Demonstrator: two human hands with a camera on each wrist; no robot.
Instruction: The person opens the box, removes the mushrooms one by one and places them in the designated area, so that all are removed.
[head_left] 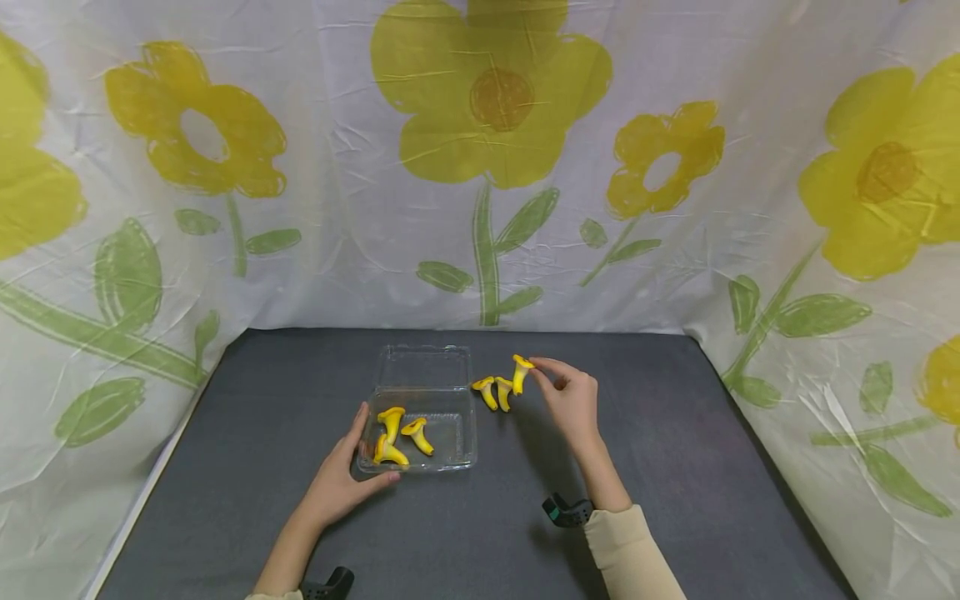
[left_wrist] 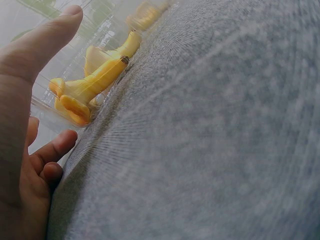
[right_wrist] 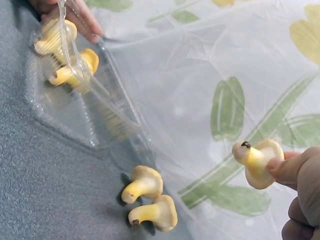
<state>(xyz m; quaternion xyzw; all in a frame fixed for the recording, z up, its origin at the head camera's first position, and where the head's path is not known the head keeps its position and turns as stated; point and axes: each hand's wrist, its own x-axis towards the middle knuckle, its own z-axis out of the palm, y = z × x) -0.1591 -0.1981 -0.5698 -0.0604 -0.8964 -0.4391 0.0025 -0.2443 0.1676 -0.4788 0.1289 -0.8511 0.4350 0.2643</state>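
Note:
My right hand [head_left: 573, 404] pinches a yellow chanterelle mushroom [head_left: 521, 375] by its cap between thumb and fingers, and in the right wrist view its stem tip is dark. Two more chanterelles [right_wrist: 145, 184] lie on the table just below it, to the right of a clear plastic clamshell box [head_left: 457, 457]. Inside the box, towards its left, are three chanterelles [head_left: 417, 435]. With thumb and fingers spread, my left hand [head_left: 337, 483] rests at the near left corner of the box. From the left wrist, the thumb [left_wrist: 55, 32] looks straight beside the box wall.
The box's lid [head_left: 426, 367] is folded back, away from me. Everything stands on a dark grey table [head_left: 660, 467]. A white curtain [head_left: 345, 250] with printed yellow flowers closes in the back and both sides. Each wrist wears a black camera [head_left: 566, 510].

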